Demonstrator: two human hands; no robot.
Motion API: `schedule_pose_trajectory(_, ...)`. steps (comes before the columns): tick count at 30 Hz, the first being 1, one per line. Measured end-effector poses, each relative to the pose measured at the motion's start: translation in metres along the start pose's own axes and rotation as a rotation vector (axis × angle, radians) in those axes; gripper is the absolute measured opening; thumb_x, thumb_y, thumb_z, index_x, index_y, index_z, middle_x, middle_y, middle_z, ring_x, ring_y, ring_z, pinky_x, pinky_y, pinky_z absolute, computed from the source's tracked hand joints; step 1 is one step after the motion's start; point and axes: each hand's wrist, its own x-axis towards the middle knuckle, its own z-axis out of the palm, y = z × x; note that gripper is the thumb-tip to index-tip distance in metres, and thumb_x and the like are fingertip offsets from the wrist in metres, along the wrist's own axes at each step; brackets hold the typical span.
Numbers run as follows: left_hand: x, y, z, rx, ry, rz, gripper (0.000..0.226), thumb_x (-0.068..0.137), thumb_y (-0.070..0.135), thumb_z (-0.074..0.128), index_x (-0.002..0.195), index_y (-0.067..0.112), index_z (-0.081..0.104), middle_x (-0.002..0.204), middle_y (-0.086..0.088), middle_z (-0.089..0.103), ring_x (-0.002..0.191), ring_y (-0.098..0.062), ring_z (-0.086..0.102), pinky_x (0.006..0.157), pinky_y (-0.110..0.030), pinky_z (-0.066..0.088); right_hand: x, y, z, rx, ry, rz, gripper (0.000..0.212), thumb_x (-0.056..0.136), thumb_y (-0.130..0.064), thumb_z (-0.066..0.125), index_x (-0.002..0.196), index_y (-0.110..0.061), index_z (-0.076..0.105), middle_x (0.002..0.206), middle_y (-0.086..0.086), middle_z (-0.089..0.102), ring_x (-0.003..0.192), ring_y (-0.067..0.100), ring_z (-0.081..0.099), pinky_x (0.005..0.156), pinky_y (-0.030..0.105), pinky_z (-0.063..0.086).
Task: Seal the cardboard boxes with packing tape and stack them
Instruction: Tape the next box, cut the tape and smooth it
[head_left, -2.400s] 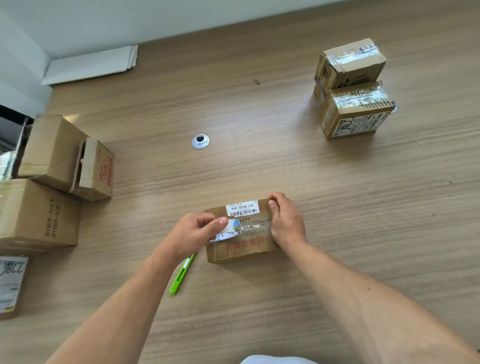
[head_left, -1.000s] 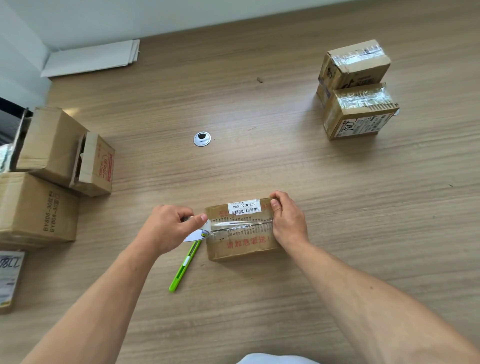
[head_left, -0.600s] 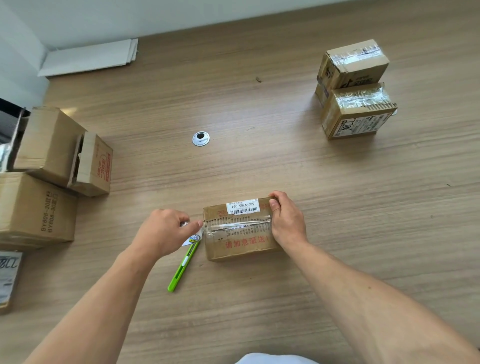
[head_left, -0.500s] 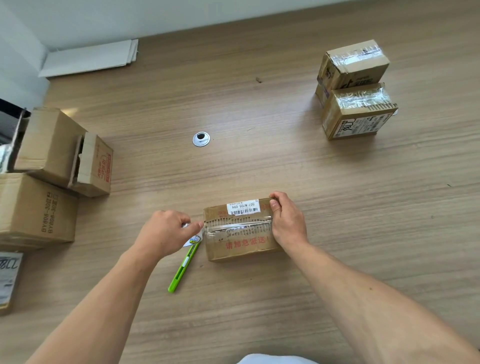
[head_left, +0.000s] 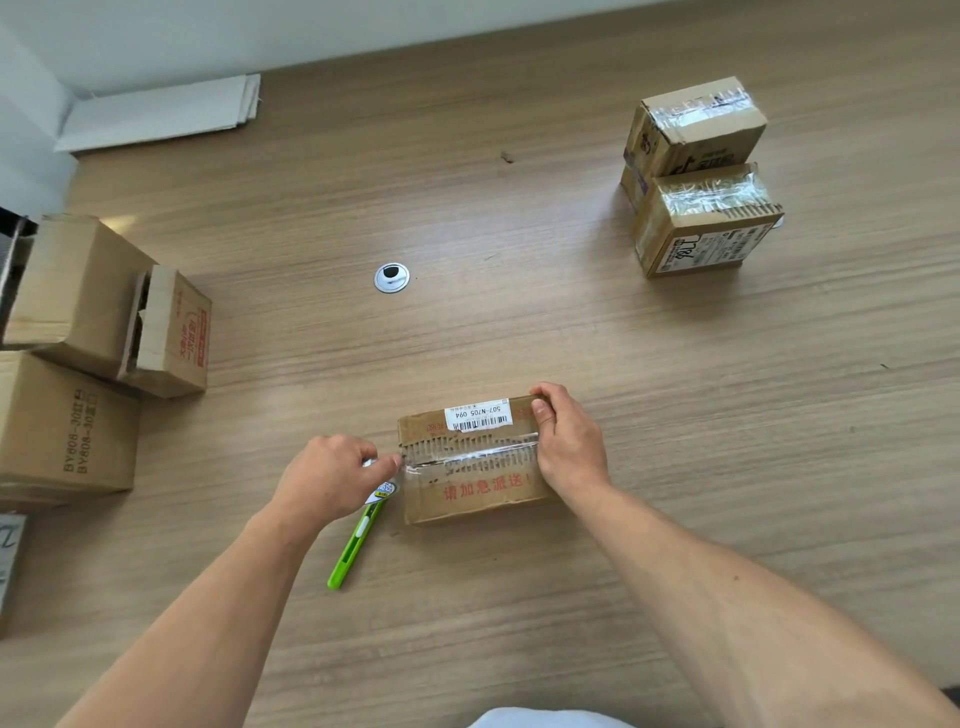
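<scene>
Tape (head_left: 470, 457) is laid in a clear strip along the top seam of the box (head_left: 467, 491), which sits on the table (head_left: 675, 415) near the middle, close to the person. The right hand (head_left: 571, 444) is clamped on the right end of the box, thumb on the lid and fingers (head_left: 553, 392) curled over the far edge. This hold is judged to press the flaps shut and to brace the box against the pull of the tape. The left hand (head_left: 332, 480) is held just off the left end, curled around the tape roll (head_left: 385, 491), of which only a white sliver is shown beneath the palm. Its index fingertip is set at the box's upper left corner; whether the strip is already turned down the side cannot be made out. A green cutter (head_left: 356, 545) is lying on the near side of that hand, within easy reach, and severing the strip is judged to be the next step. Two sealed boxes (head_left: 698, 182) are stacked at the far right, well apart, which is judged to mark where this one is to be set once taped. Unsealed boxes (head_left: 109, 312) are piled at the left edge, so more sealing is judged to remain
</scene>
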Motion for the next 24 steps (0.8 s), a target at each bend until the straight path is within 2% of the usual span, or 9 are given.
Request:
schedule_pose_trajectory(6, 0.001, 0.003, 0.002, 0.002, -0.018, -0.027, 0.055, 0.094, 0.055, 0.057, 0.062, 0.010, 0.058, 0.056, -0.002, 0.047, 0.064, -0.023, 0.049, 0.053, -0.032, 0.033, -0.003, 0.000, -0.004, -0.009, -0.021, -0.002, 0.038, 0.103, -0.044, 0.051, 0.137, -0.028, 0.056, 0.127, -0.005, 0.063, 0.115, 0.016, 0.056, 0.091, 0.028, 0.039)
schedule_pose_trajectory(8, 0.000, 0.005, 0.002, -0.002, -0.017, -0.036, 0.054, 0.095, 0.054, 0.057, 0.062, 0.011, 0.056, 0.057, -0.003, 0.047, 0.064, -0.023, 0.049, 0.052, -0.032, 0.031, -0.006, -0.001, -0.006, -0.024, -0.066, -0.015, 0.053, 0.095, -0.054, 0.062, 0.141, -0.030, 0.050, 0.129, -0.006, 0.060, 0.116, 0.015, 0.053, 0.092, 0.029, 0.040)
schedule_pose_trajectory(10, -0.001, 0.007, 0.003, -0.008, -0.022, -0.049, 0.052, 0.095, 0.053, 0.057, 0.065, 0.011, 0.060, 0.058, -0.002, 0.047, 0.065, -0.023, 0.049, 0.052, -0.032, 0.032, -0.009, 0.002, -0.007, -0.059, -0.119, -0.033, 0.076, 0.084, -0.061, 0.070, 0.149, -0.033, 0.041, 0.138, -0.004, 0.054, 0.126, 0.017, 0.049, 0.101, 0.033, 0.042)
schedule_pose_trajectory(13, -0.002, 0.008, 0.004, -0.026, -0.033, -0.068, 0.049, 0.095, 0.052, 0.057, 0.059, 0.019, 0.056, 0.058, -0.001, 0.046, 0.068, -0.025, 0.049, 0.055, -0.033, 0.033, -0.012, 0.001, -0.010, -0.149, -0.175, 0.022, 0.097, 0.079, -0.070, 0.069, 0.157, -0.042, 0.019, 0.152, 0.001, 0.037, 0.140, 0.023, 0.038, 0.113, 0.043, 0.039)
schedule_pose_trajectory(16, -0.002, 0.009, 0.009, -0.049, -0.031, -0.080, 0.049, 0.095, 0.053, 0.056, 0.057, 0.021, 0.055, 0.057, -0.001, 0.047, 0.070, -0.027, 0.051, 0.058, -0.033, 0.036, -0.019, -0.008, -0.007, -0.378, -0.151, 0.083, 0.105, 0.077, -0.083, 0.057, 0.158, -0.046, -0.001, 0.150, 0.006, 0.033, 0.136, 0.028, 0.036, 0.106, 0.048, 0.044)
schedule_pose_trajectory(19, -0.005, 0.014, 0.013, -0.061, -0.035, -0.073, 0.048, 0.095, 0.053, 0.055, 0.060, 0.022, 0.059, 0.058, -0.001, 0.049, 0.072, -0.027, 0.053, 0.058, -0.033, 0.037, -0.030, -0.020, 0.002, -0.464, -0.133, 0.162, 0.120, 0.071, -0.090, 0.053, 0.158, -0.040, -0.013, 0.148, 0.010, 0.032, 0.133, 0.031, 0.035, 0.103, 0.048, 0.042)
schedule_pose_trajectory(24, -0.004, 0.013, 0.015, -0.087, -0.028, -0.080, 0.055, 0.095, 0.054, 0.056, 0.054, 0.018, 0.049, 0.056, -0.002, 0.046, 0.067, -0.028, 0.050, 0.057, -0.034, 0.036, -0.032, -0.023, 0.004, -0.461, -0.123, 0.153, 0.119, 0.073, -0.084, 0.060, 0.158, -0.040, -0.012, 0.145, 0.011, 0.032, 0.130, 0.031, 0.036, 0.097, 0.046, 0.046)
